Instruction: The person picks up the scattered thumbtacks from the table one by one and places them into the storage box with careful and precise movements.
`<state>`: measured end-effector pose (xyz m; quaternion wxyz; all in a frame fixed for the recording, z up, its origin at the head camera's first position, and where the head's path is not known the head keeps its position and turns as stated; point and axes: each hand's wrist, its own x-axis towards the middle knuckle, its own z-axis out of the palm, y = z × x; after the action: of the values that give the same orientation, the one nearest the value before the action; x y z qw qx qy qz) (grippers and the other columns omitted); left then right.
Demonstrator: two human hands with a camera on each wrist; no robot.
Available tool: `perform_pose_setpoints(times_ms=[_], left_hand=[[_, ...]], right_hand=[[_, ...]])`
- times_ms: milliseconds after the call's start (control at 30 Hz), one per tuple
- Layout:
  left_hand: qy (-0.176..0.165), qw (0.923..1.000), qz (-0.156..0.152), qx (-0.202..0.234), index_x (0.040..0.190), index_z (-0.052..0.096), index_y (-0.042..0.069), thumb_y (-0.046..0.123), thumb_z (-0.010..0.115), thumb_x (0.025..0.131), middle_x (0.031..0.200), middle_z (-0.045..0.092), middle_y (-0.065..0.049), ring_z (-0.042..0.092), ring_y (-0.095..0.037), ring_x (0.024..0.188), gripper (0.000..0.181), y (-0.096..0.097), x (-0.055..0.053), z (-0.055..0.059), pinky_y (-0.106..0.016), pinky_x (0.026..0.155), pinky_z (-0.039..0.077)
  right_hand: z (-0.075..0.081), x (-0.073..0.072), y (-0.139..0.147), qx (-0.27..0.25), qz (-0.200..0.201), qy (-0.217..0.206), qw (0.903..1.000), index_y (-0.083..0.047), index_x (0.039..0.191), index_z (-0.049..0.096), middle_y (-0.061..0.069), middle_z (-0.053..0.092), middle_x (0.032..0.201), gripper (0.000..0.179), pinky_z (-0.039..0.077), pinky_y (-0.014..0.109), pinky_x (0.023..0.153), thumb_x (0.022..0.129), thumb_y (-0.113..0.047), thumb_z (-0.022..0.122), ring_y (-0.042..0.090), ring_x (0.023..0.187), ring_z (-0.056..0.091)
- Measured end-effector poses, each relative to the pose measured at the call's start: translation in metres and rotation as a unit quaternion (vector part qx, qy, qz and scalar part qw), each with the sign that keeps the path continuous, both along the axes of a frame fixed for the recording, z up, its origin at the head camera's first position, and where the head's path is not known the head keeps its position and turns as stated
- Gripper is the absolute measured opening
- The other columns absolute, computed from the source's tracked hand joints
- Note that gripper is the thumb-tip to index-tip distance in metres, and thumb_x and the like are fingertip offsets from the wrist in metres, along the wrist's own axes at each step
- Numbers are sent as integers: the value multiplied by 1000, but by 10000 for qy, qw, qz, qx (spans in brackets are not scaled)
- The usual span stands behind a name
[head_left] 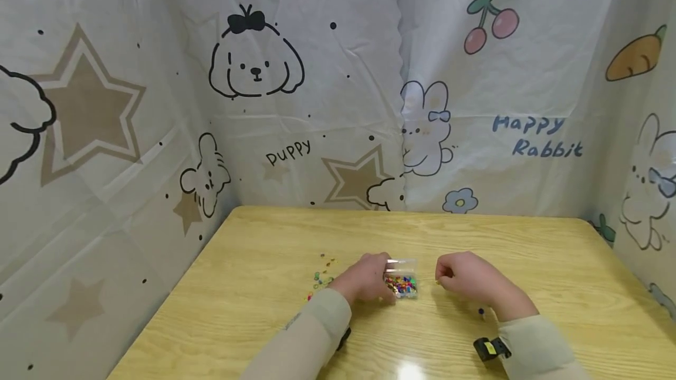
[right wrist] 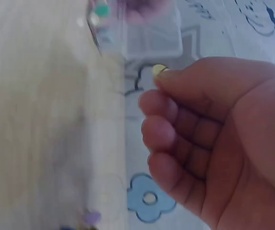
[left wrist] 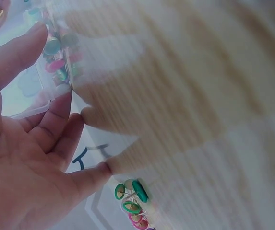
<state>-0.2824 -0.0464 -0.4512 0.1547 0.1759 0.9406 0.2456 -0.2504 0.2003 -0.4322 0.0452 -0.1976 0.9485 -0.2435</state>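
Note:
A small clear plastic box [head_left: 405, 293] full of colourful thumbtacks stands on the table with its transparent lid [head_left: 402, 265] raised at the back. My left hand [head_left: 368, 279] holds the box at its left side, thumb on one side and fingers on the other. In the left wrist view its lower fingertips [left wrist: 106, 167] rest at the tabletop. To the right of the box, my right hand [head_left: 465, 275] pinches a yellow thumbtack [right wrist: 160, 70] between thumb and index finger. The other fingers of that hand are curled in toward the palm.
Loose thumbtacks [head_left: 317, 276] lie scattered left of the left hand, green and pink ones [left wrist: 131, 207] among them. Below the right hand lies a dark thumbtack [head_left: 481, 311]. The wooden table [head_left: 253, 327] ends at a printed cloth [head_left: 338, 75] behind and on both sides.

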Motion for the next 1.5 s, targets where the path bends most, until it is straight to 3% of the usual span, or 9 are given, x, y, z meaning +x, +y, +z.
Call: perform_pose_setpoints(times_ms=[333,700,1133,1500], left_hand=[[30,10000,-53,42,121,60,13,27,95,69,102,56,2,52,-12,90,64,-1,-2,0,-34,83,49],[71,9999,-140,-69,121,60,13,28,95,71,102,58,2,51,-13,90,62,-2,-2,3,-32,80,49],[137,9997,-83,-163,121,60,12,29,95,71,104,57,1,51,-13,93,63,1,-2,1,-33,83,48],[87,9998,-53,-148,126,59,13,30,94,71,105,57,1,52,-13,92,67,0,-1,2,-35,85,50]], right_hand=[[-11,-1,-30,82,247,496,9984,-23,79,61,-13,52,68,20,42,30,61,90,-7,66,8,62,47],[-18,-3,-38,238,246,779,9964,-23,80,62,-15,52,69,19,42,29,61,91,-9,69,7,62,46],[-15,-4,-32,252,91,602,9978,-24,82,66,-15,59,77,18,47,35,70,91,-9,69,8,69,51],[-4,-7,11,219,-311,179,9991,-18,88,67,-7,61,83,10,45,37,68,93,-9,68,14,72,51]])
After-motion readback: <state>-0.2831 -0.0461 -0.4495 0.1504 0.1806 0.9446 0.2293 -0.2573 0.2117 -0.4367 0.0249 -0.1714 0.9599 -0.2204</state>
